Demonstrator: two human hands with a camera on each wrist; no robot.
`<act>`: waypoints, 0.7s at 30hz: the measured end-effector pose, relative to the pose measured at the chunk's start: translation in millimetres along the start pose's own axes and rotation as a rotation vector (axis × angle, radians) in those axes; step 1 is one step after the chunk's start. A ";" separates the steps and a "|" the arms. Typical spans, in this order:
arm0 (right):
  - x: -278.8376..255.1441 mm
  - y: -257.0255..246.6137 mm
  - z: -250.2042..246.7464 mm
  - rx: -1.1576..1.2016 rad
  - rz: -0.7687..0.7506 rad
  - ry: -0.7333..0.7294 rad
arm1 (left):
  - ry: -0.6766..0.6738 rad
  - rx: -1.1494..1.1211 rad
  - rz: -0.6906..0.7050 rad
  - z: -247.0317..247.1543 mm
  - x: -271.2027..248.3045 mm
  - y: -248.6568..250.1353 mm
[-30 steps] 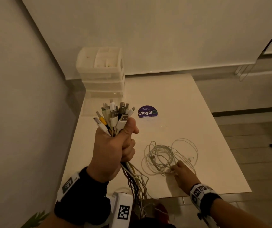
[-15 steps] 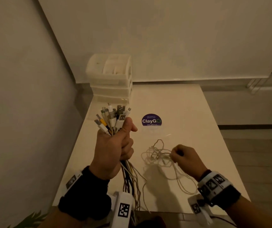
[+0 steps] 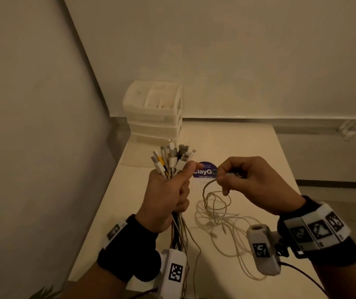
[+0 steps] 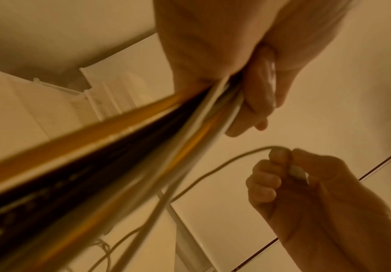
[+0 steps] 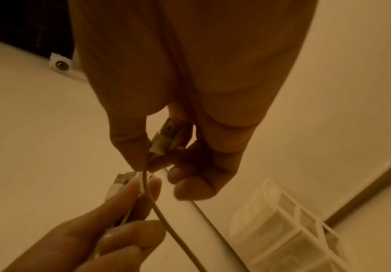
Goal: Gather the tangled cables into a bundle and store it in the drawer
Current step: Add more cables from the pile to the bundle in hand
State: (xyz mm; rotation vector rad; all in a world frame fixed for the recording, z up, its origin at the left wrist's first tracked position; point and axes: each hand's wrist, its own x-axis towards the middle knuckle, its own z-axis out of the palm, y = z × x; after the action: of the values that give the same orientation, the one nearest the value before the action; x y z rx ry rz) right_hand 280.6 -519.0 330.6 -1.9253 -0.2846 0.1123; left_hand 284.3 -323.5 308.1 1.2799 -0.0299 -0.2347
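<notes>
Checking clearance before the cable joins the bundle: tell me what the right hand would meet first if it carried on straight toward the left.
Probably the left hand's thumb and the connector ends of the cable bundle it grips. The right hand pinches a cable end close beside them; only a small gap shows, though depth is unclear.

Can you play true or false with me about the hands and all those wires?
1. The left hand holds a bundle of cables with the plugs pointing up. True.
2. The right hand is empty and flat on the table. False: it is lifted and pinches the plug end of a loose cable.
3. The drawer unit stands at the far left corner of the table. True.
4. All the cables are in the bundle already. False: a tangle of light cables lies on the table below the right hand.
5. A round purple sticker is on the table. True.
</notes>
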 end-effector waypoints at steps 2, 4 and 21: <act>5.7 -2.5 3.1 0.082 -0.050 -0.001 | -0.012 0.024 -0.003 2.3 4.3 -1.5; 11.7 -5.2 6.4 0.149 -0.111 -0.013 | -0.010 0.025 0.018 3.3 7.5 -3.3; 25.4 59.4 75.0 0.000 -0.065 -0.123 | 0.071 0.296 0.311 -13.1 23.0 4.1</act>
State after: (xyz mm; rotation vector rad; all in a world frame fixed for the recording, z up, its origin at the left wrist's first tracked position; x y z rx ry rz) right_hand 297.7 -464.9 249.4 -1.9102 -0.4289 0.1879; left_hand 309.3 -314.4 305.7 1.5559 -0.2077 0.0865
